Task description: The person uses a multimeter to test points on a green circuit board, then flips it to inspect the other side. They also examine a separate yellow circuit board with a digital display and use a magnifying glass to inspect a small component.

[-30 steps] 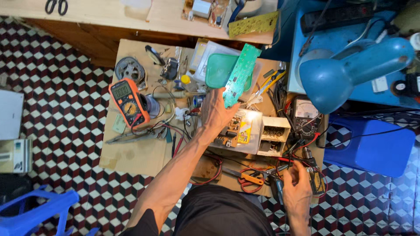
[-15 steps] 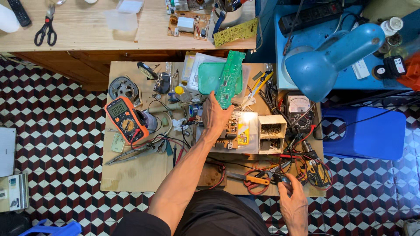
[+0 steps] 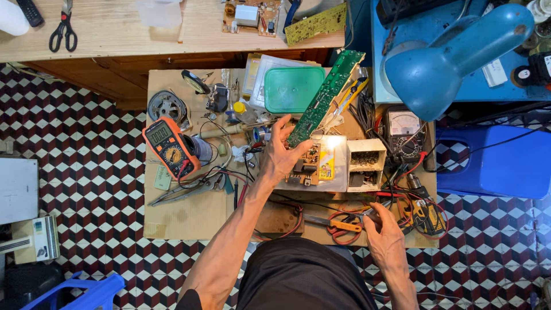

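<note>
My left hand (image 3: 280, 156) reaches across the cardboard work board (image 3: 183, 215) and grips the lower end of a long green circuit board (image 3: 325, 96), which is tilted up toward the far right. Just under that hand lies a white open case (image 3: 338, 166) with a small circuit board inside. My right hand (image 3: 385, 238) is at the near edge, fingers curled around a small dark tool, beside orange-handled pliers (image 3: 343, 225) and red wires.
An orange multimeter (image 3: 169, 146) lies at the left, a green-lidded box (image 3: 293, 89) at the back, and an analog meter (image 3: 404, 129) at the right. A blue desk lamp (image 3: 453, 57) hangs over the right side. A blue stool (image 3: 496, 163) and a wooden bench (image 3: 172, 31) border the board.
My head view has shifted down and closer. The left hand keeps the green board raised. The right hand has moved forward toward the orange-handled pliers.
</note>
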Action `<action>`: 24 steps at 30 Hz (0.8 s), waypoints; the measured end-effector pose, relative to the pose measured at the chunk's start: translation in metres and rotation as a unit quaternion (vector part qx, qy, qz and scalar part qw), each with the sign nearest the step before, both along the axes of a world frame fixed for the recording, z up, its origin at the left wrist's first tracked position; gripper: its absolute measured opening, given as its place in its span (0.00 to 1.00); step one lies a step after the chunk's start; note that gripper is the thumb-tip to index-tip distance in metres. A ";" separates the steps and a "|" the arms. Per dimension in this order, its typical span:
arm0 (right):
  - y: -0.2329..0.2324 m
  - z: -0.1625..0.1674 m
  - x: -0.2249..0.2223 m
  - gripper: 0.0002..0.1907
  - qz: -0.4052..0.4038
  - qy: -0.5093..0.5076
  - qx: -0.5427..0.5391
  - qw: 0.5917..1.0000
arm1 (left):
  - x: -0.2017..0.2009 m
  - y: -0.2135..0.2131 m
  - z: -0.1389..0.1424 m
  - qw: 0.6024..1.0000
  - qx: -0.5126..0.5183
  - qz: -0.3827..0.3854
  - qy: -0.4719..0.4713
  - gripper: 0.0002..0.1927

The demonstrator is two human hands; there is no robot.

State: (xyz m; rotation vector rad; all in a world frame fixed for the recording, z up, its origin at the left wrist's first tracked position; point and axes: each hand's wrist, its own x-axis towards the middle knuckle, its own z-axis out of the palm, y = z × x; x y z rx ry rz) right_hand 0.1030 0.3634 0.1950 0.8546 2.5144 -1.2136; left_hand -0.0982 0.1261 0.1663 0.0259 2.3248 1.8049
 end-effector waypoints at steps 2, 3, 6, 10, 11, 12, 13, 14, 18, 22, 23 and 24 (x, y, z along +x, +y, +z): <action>-0.001 -0.001 -0.002 0.25 -0.007 0.000 -0.010 1.000 | 0.012 0.000 -0.001 0.998 -0.026 -0.001 0.057 0.47; -0.002 -0.002 -0.002 0.24 -0.002 0.003 -0.013 1.000 | 0.019 0.001 -0.001 0.995 -0.039 -0.003 0.087 0.46; -0.002 -0.002 0.002 0.24 0.008 0.010 -0.013 1.000 | 0.032 -0.001 -0.002 0.986 -0.079 -0.019 0.145 0.45; -0.003 -0.002 0.002 0.23 0.034 0.029 -0.001 0.999 | 0.042 -0.012 0.003 0.978 -0.121 -0.079 0.151 0.43; -0.004 -0.002 0.001 0.23 0.042 0.035 -0.001 0.999 | 0.043 -0.016 0.004 0.975 -0.132 -0.099 0.147 0.43; -0.004 -0.001 0.000 0.23 0.036 0.027 -0.004 0.999 | 0.042 -0.019 0.005 0.972 -0.142 -0.119 0.143 0.43; -0.005 0.000 -0.001 0.23 0.030 0.019 -0.007 0.999 | 0.041 -0.021 0.006 0.968 -0.153 -0.140 0.139 0.43; -0.005 0.001 -0.003 0.23 0.024 0.012 -0.010 1.000 | 0.040 -0.022 0.006 0.963 -0.157 -0.156 0.152 0.43; -0.007 0.003 -0.011 0.25 -0.014 0.007 -0.031 0.999 | 0.036 -0.026 0.008 0.950 -0.166 -0.207 0.166 0.44; 0.004 0.002 -0.025 0.34 0.003 0.101 0.044 0.994 | 0.028 -0.029 0.009 0.938 -0.159 -0.286 0.116 0.46; 0.010 0.003 -0.029 0.38 0.036 0.143 0.096 0.984 | 0.025 -0.029 0.009 0.930 -0.159 -0.305 0.131 0.47; 0.017 0.003 -0.033 0.41 0.080 0.171 0.138 0.972 | 0.021 -0.028 0.008 0.921 -0.159 -0.323 0.146 0.48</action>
